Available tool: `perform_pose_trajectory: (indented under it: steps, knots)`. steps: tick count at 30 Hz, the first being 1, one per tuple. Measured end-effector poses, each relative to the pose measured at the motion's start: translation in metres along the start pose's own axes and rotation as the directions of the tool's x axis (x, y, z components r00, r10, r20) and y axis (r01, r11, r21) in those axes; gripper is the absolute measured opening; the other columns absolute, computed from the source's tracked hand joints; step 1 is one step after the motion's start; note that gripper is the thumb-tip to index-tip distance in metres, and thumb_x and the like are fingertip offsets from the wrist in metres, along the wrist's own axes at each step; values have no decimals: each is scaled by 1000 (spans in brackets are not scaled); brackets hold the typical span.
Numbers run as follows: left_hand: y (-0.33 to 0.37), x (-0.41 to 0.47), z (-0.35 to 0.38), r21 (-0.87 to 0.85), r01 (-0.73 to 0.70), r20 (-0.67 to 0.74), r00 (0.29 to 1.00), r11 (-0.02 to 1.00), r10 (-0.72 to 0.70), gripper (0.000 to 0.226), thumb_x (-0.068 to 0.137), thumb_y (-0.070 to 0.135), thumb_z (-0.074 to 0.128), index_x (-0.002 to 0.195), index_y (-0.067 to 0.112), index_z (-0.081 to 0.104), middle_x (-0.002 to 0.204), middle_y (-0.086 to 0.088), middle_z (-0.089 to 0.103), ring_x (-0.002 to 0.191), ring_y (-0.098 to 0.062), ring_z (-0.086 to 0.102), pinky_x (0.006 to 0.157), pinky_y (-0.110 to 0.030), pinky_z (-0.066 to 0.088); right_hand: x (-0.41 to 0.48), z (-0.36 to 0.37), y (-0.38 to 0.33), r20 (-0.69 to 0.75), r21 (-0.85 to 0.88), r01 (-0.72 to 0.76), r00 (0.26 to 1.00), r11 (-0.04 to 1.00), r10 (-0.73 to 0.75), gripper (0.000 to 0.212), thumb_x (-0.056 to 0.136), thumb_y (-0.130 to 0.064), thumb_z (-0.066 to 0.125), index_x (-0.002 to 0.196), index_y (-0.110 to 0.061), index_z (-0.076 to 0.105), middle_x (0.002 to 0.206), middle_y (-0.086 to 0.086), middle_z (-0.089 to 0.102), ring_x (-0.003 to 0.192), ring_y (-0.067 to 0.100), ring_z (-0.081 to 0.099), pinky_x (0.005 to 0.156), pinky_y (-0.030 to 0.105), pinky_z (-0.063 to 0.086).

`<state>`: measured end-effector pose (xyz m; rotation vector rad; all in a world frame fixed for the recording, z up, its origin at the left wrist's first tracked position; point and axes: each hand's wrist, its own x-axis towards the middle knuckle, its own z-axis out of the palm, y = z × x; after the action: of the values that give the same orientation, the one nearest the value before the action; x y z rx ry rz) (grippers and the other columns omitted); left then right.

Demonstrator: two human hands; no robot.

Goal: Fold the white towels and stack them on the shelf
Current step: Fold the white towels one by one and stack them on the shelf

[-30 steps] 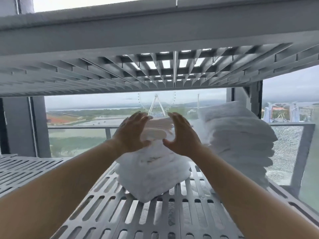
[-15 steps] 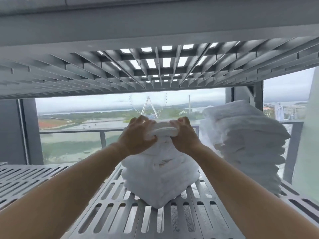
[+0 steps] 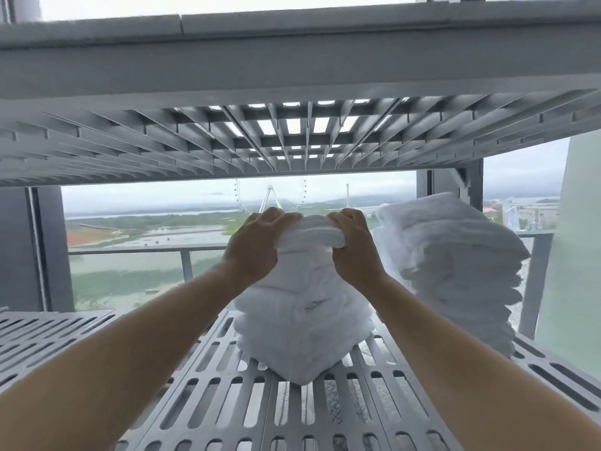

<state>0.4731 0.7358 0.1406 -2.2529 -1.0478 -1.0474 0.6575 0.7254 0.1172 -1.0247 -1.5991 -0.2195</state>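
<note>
1. Mid towel stack [image 3: 302, 320] sits on shelf deck [image 3: 227, 402].
2. Taller stack [image 3: 455, 271]: just R of it, a bit further back.
3. Upper shelf [image 3: 292, 76]: above it.
4. Railing [image 3: 146, 250]: behind it.
5. L hand [image 3: 257, 249] & R hand [image 3: 354, 252]: either side of its top towel [image 3: 309, 229].

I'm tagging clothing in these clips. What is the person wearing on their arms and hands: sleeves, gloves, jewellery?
Nothing worn shows. The left forearm and right forearm are bare to the frame's edge, no sleeve in view. The left hand and right hand have no gloves; no watch, bracelet or ring shows.
</note>
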Motion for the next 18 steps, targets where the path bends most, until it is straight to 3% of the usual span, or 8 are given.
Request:
perform_pose_trajectory:
  steps: [6,18]
  knots:
    - [33,-9,-23,66,-65,-103,992,996,71,71,70,-16,44,132,18,51,121,-7,56,104,-32,51,90,-43,46,-11,-25,-10,-74,27,22,997,999,-20,53,71,16,43,120,-2,56,123,13,43,101,10,41,82,-8,22]
    - [118,-48,-44,147,-65,-57,996,987,74,67,71,-12,48,129,21,53,119,-5,55,106,-29,50,77,-47,53,-68,-93,-7,-42,94,42,998,995,-39,53,70,16,47,117,-6,58,121,9,42,98,10,42,77,-9,23]
